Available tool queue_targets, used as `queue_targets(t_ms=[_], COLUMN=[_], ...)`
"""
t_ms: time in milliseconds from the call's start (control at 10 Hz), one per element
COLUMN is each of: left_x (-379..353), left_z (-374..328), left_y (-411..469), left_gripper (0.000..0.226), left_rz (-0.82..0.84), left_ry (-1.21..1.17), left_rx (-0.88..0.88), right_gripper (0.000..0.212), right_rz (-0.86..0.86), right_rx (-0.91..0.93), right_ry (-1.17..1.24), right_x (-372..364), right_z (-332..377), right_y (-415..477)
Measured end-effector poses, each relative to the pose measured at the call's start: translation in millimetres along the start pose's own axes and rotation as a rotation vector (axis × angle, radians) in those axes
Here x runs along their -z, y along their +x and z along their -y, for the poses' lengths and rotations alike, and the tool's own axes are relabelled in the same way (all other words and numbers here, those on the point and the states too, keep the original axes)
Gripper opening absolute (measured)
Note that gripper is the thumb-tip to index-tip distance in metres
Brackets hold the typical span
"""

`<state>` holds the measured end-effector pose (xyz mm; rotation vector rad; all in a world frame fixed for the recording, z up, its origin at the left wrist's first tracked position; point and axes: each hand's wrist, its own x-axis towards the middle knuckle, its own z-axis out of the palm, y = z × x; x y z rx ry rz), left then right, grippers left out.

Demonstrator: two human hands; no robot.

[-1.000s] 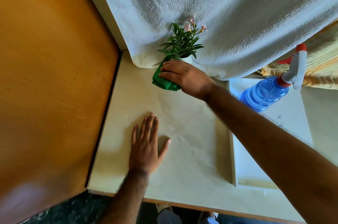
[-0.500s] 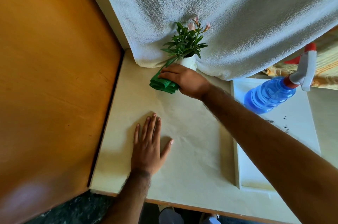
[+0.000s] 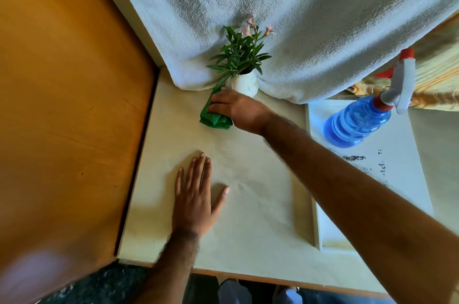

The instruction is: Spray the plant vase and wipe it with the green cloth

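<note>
A small white vase (image 3: 244,84) with a green leafy plant (image 3: 239,55) and pale pink flowers stands at the back of the cream table (image 3: 248,204), against a hanging white towel. My right hand (image 3: 236,111) grips the folded green cloth (image 3: 213,118) on the table right in front of the vase's base, fingers touching its lower left side. Flat on the table nearer to me lies my left hand (image 3: 196,200), fingers spread, holding nothing. A blue spray bottle (image 3: 357,123) with a white and red trigger stands at the right.
The white towel (image 3: 298,18) drapes down behind the vase. A wooden panel (image 3: 69,105) walls off the left side. The bottle stands on a white tray (image 3: 402,179) at the right. A yellow striped fabric (image 3: 437,75) shows at the far right.
My right hand and the cloth have slid down off the vase's side toward its base, uncovering more of the white vase. My left hand has stayed flat.
</note>
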<state>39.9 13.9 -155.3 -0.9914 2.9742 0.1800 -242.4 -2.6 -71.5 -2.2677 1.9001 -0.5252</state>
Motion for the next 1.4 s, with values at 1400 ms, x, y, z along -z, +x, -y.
queue_targets(t_ms=[1400], left_x=[34], left_z=[-15], left_y=[3], left_gripper=[0.113], left_rz=[0.246], left_ry=[0.003], left_rx=[-0.006], right_gripper=[0.106], right_rz=[0.194], right_rx=[-0.797], right_ry=[-0.141], right_x=[20], right_z=[106], right_y=[-331])
